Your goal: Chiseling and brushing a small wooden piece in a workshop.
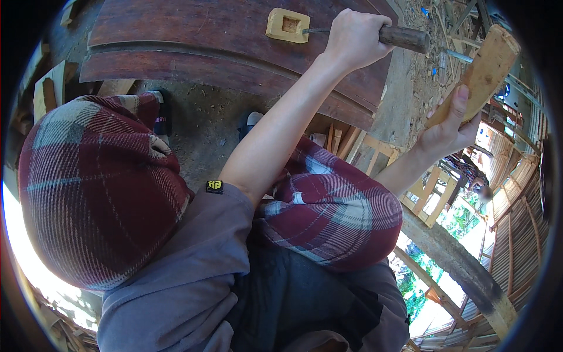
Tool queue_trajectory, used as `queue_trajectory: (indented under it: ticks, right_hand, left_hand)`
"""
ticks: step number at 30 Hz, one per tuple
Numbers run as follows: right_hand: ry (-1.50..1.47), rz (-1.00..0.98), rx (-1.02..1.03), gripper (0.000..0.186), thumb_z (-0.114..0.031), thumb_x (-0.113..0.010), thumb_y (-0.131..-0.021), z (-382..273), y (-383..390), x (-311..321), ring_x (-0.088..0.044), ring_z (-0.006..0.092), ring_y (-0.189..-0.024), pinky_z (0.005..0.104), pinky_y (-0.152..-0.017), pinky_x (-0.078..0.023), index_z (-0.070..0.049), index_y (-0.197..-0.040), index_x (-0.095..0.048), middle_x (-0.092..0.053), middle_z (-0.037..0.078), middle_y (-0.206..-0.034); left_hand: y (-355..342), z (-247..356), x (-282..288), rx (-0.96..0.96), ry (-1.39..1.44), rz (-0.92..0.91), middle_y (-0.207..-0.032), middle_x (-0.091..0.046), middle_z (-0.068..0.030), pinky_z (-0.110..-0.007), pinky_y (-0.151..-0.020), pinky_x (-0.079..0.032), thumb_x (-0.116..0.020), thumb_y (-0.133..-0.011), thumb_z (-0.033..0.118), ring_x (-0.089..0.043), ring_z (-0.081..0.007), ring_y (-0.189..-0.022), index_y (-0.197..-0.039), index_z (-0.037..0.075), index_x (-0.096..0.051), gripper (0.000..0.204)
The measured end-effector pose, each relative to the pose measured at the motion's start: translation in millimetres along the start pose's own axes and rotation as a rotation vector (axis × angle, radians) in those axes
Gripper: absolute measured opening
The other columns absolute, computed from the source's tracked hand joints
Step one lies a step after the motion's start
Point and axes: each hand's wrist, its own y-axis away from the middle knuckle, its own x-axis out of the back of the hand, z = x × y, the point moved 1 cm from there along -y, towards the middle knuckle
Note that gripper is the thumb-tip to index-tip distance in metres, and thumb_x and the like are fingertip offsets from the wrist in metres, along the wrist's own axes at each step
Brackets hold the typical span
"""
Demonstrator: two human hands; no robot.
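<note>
1. the left hand [353, 38] is wrapped tight around the dark wooden handle of a chisel [404, 38].
2. the chisel's metal tip touches a small pale wood block [287, 26] (it has a square hole cut in it).
3. the block sits on a big dark red-brown plank [223, 41].
4. the right hand [448, 126] grips a flat wooden mallet [482, 70], held up to the right, well apart from the block.

Both hands [352, 38] [448, 126] fisted; arms outstretched
</note>
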Motion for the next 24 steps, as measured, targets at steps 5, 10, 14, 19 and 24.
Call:
queue_trajectory:
  ticks: [5,10,14,19,24]
  right_hand:
    - [-0.009,-0.002,0.032,0.042,-0.033,-0.076,-0.08,1.0,-2.0,1.6,-0.051,0.0078,-0.05,0.0185,-0.038,-0.036,0.002,-0.096,-0.06,-0.056,0.004,-0.07]
    - [-0.001,0.002,0.051,0.04,-0.032,-0.076,-0.08,3.0,-1.4,2.7,-0.051,0.0075,-0.05,0.0184,-0.038,-0.036,0.002,-0.095,-0.06,-0.056,0.004,-0.069]
    - [-0.012,0.011,0.038,0.04,-0.032,-0.076,-0.08,2.4,-0.7,4.1,-0.051,0.0075,-0.05,0.0184,-0.038,-0.036,0.002,-0.094,-0.06,-0.055,0.003,-0.067]
    - [0.048,-0.008,-0.034,0.046,-0.034,-0.075,-0.081,3.5,-0.2,9.7,-0.06,0.0122,-0.071,0.0234,-0.066,-0.047,0.006,-0.101,-0.064,-0.065,0.007,-0.084]
    - [0.075,0.027,0.089,0.041,-0.033,-0.076,-0.08,0.9,-5.2,6.8,-0.049,0.0082,-0.045,0.0184,-0.037,-0.036,0.003,-0.092,-0.061,-0.056,0.004,-0.066]
  left_hand:
    - [-3.8,1.3,-1.7,-0.003,-0.003,-0.028,-0.063,-0.065,-0.0053,-0.036,-0.068,-0.049,-0.074,-0.069,0.03,-0.064,-0.0255,-0.061,-0.081,0.017,-0.073,0.018]
    - [-3.2,-0.1,0.8,0.005,-0.023,-0.007,-0.062,-0.065,-0.005,-0.036,-0.068,-0.049,-0.075,-0.069,0.031,-0.064,-0.0254,-0.061,-0.081,0.017,-0.074,0.019]
    - [-1.3,-0.8,-0.2,0.002,-0.021,-0.017,-0.063,-0.065,-0.005,-0.036,-0.068,-0.049,-0.075,-0.068,0.032,-0.064,-0.0254,-0.062,-0.082,0.018,-0.074,0.02]
    - [-2.0,-1.8,-0.8,0.01,-0.032,-0.03,-0.065,-0.066,-0.0054,-0.036,-0.068,-0.049,-0.075,-0.068,0.032,-0.065,-0.0255,-0.063,-0.082,0.018,-0.074,0.02]
    - [-3.9,-2.8,-6.5,0.028,-0.043,-0.03,-0.064,-0.066,-0.0056,-0.037,-0.069,-0.05,-0.075,-0.069,0.032,-0.065,-0.0257,-0.063,-0.082,0.018,-0.074,0.019]
